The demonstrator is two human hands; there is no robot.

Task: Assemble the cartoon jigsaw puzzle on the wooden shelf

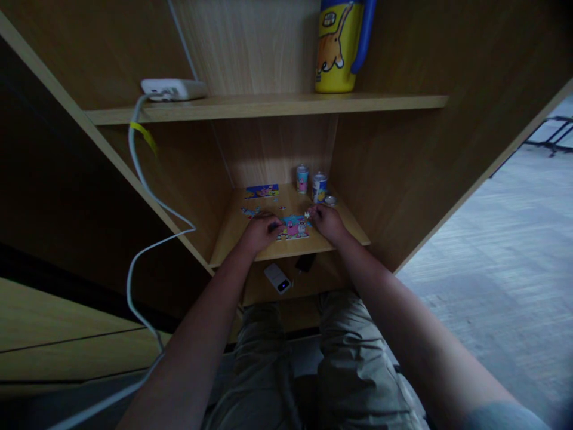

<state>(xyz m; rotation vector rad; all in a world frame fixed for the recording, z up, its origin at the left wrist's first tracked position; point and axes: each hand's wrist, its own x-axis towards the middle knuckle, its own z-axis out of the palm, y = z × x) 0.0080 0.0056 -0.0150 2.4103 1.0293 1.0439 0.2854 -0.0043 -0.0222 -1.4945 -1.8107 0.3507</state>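
On the middle shelf lies a partly joined jigsaw puzzle (294, 227) with pink and blue cartoon figures. My right hand (327, 222) is at its upper right corner, fingers pinched on a small puzzle piece (307, 215). My left hand (262, 232) rests at the puzzle's left edge with its fingers curled together; whatever is between them is hidden. Loose puzzle pieces (249, 211) are scattered just beyond my left hand. Farther back, a colourful picture card (262, 191) lies flat.
Two printed cans (302, 179) stand at the back right, the nearer can (319, 187) beside a round lid (330, 200). Below sits a white power bank (277, 278). The upper shelf (259, 107) holds a yellow mug (336, 54) and a white charger (174, 89), its cable (134, 263) hanging at left.
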